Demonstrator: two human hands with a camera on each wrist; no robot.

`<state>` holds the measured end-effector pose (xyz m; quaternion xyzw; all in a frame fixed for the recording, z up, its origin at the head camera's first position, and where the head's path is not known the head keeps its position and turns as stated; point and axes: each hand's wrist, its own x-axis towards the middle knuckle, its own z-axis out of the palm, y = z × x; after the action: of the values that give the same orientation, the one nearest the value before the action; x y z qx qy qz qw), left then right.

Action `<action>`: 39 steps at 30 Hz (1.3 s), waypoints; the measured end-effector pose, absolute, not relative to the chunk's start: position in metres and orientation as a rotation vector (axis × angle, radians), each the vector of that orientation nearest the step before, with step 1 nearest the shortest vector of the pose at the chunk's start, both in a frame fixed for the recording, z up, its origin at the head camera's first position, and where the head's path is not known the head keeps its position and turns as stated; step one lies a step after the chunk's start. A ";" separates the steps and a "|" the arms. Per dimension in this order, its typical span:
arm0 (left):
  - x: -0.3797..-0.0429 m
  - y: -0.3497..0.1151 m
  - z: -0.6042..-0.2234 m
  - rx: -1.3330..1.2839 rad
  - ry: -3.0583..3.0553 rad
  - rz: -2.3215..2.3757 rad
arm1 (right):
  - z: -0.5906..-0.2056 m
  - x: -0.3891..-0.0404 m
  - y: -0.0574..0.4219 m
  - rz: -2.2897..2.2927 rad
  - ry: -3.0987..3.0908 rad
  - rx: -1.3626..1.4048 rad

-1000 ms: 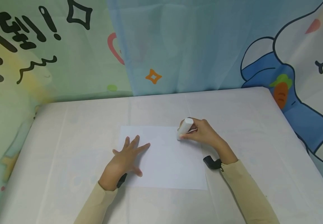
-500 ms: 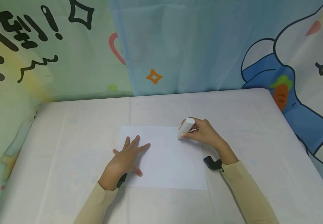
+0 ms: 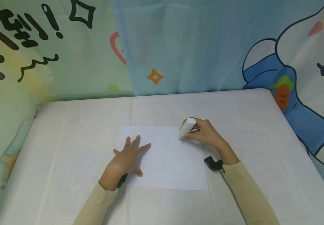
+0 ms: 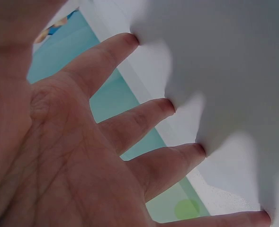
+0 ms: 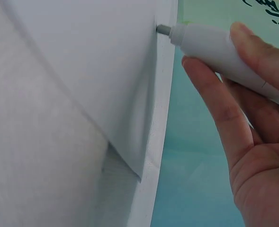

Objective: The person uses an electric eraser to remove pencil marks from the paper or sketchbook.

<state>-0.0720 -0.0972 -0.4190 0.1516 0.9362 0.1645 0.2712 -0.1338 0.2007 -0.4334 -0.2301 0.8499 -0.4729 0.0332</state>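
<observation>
A plain white sheet of paper lies on the white-covered table. My left hand is spread over its left side, and in the left wrist view the fingertips press on the sheet. My right hand grips a thick white marker between thumb and fingers near the sheet's upper right. In the right wrist view the marker's narrow grey tip meets the paper, with the barrel tilted. No marks show on the paper. A corner of the sheet lifts off the cloth in that view.
White cloth covers the table on every side of the sheet. Behind the far edge hangs a printed curtain with cartoon drawings. A black wrist strap piece sticks out beside the right wrist.
My right hand and the marker have shifted very slightly to the right and away, the tip staying at the paper. My left hand rests where it was.
</observation>
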 end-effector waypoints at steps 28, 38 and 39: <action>-0.072 -0.097 -0.418 0.391 2.515 0.422 | -0.433 -0.134 0.200 -1.449 2.611 -0.682; -0.072 -0.098 -0.418 0.394 2.514 0.442 | -0.435 -0.135 0.200 -1.429 2.625 -0.688; -0.072 -0.098 -0.418 0.394 2.514 0.442 | -0.435 -0.135 0.200 -1.436 2.626 -0.680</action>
<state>-0.0719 -0.0978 -0.4177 0.1467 0.9356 0.1643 0.2759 -0.1354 0.1999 -0.4351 -0.2214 0.8551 -0.4675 0.0360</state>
